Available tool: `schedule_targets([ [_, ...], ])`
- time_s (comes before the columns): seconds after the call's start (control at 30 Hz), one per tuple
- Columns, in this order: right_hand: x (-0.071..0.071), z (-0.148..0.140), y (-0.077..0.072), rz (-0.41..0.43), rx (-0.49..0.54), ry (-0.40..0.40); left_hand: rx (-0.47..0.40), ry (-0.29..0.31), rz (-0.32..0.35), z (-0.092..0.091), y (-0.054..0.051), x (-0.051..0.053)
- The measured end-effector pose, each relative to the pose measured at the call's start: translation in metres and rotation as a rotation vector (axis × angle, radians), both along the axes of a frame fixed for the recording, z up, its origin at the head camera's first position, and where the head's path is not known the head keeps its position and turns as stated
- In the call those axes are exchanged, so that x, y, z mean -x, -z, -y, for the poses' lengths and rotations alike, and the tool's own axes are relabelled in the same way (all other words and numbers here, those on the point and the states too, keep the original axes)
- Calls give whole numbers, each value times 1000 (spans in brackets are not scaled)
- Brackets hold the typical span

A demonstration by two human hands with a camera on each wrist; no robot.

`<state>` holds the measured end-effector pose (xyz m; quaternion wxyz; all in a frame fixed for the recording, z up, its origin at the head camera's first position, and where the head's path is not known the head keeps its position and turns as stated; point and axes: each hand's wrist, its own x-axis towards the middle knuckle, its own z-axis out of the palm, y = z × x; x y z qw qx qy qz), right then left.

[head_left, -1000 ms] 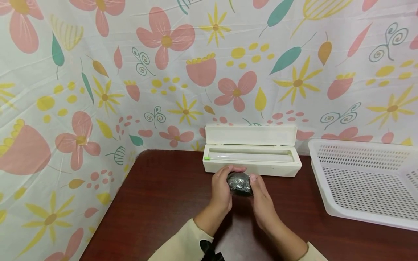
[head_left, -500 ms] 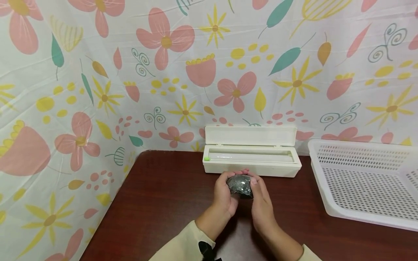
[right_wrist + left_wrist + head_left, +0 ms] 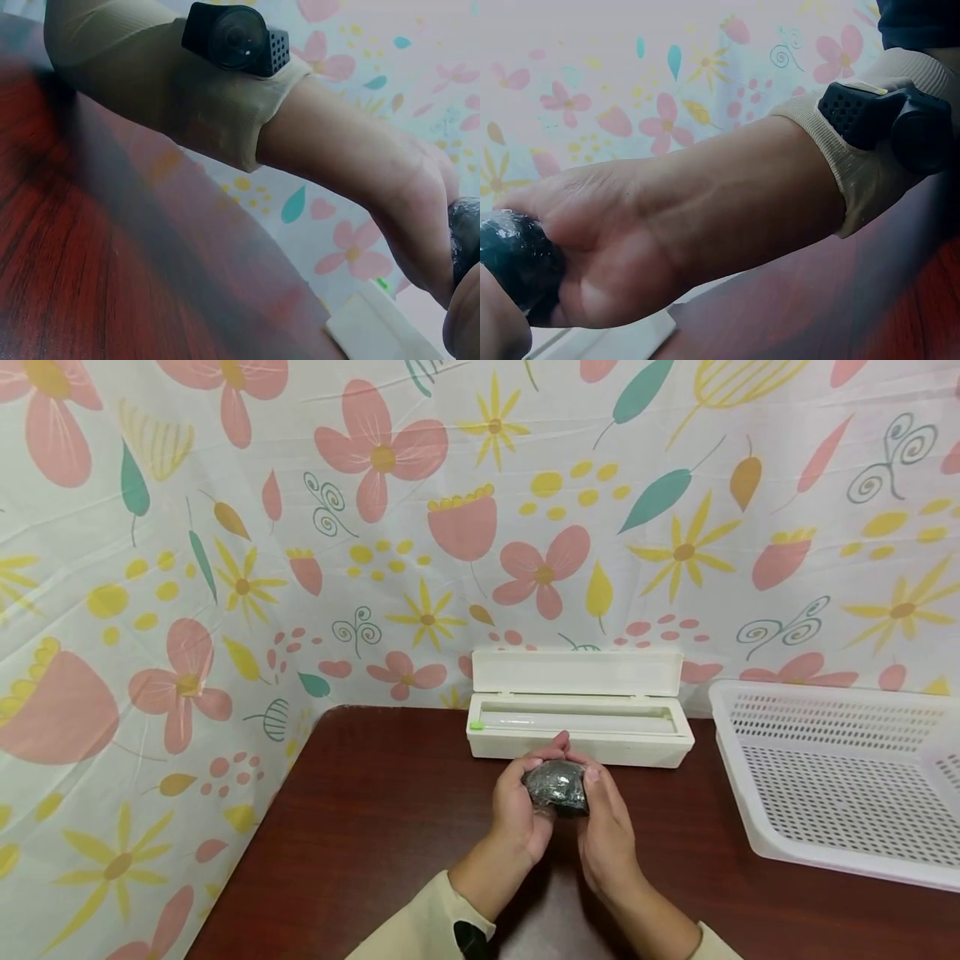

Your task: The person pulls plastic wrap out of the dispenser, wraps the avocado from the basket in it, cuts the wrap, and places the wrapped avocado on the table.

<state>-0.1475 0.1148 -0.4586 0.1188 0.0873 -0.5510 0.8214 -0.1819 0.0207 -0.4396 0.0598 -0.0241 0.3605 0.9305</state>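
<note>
A dark, rounded item wrapped in shiny clear film is held between both hands above the table, just in front of the white box. The left hand grips its left side, the thumb along the top edge. On the other side the right hand holds it, thumb against its upper right. The fingers meet behind the item, partly hidden by it. In the left wrist view the wrapped item shows glossy and nearly black. What lies inside the film cannot be told.
A long white box with its lid raised stands at the back, a roll of clear film inside and a green slider at its left end. To the right sits a white perforated basket. The dark red-brown table meets a flowered curtain.
The hands have closed in nearer each other around the wrapped item, their fingers now meeting behind it. The item has shifted slightly down and to the right. Box and basket stay put.
</note>
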Motion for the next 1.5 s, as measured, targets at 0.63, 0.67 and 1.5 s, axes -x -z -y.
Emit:
schedule_targets([
  [0.63, 11, -19, -7, 97, -66, -3, 217, 80, -24, 10, 4, 9],
  [0.67, 12, -20, -7, 99, -64, 3, 260, 67, -35, 12, 3, 10],
  [1.5, 34, -48, 2, 168, -359, -60, 646, 294, -143, 39, 5, 29],
])
